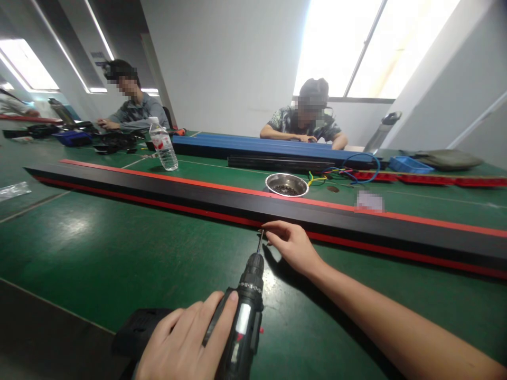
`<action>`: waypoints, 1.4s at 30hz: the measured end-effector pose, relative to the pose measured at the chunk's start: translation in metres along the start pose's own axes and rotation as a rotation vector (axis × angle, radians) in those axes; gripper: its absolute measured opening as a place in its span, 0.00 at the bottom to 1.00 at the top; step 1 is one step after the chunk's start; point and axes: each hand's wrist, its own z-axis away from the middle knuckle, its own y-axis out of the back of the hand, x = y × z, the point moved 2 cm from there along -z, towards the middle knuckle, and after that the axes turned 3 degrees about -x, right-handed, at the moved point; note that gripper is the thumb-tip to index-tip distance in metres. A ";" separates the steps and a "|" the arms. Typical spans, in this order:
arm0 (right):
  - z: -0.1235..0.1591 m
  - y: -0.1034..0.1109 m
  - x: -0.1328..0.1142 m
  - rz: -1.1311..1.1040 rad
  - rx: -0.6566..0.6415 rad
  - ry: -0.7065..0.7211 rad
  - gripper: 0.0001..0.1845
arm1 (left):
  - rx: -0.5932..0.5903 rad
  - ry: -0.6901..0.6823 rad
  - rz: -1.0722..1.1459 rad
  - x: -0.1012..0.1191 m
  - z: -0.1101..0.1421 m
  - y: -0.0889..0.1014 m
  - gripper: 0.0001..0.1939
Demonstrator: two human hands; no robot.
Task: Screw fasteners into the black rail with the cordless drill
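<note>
My left hand [190, 338] is wrapped round a black cordless drill [249, 311], its bit pointing away from me. The drill bit [260, 241] ends at the near edge of a long black bar with red edges [222, 203] lying across the table. From the right, my right hand [291, 244] reaches to the bit's tip, thumb and fingers pinched together. Whatever sits between those fingertips is too small to make out. Just behind the bar stands a metal bowl [287, 184] with many small dark pieces in it.
A water bottle [164, 145] stands on the green table [119, 237] beyond the bar. Farther back are blue panels [253, 145], coloured wires [336, 170], a blue tray [410, 164] and red bins [423, 180]. Two people sit across the table.
</note>
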 end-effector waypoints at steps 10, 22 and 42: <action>0.002 0.002 -0.004 0.084 0.046 -0.022 0.14 | 0.035 -0.020 -0.004 0.000 -0.003 0.000 0.24; 0.010 0.008 -0.007 0.056 0.342 0.024 0.13 | 0.015 -0.076 0.018 -0.004 -0.026 -0.002 0.38; 0.012 0.006 -0.010 0.141 0.302 0.057 0.13 | 0.004 0.025 0.101 -0.001 -0.033 0.002 0.41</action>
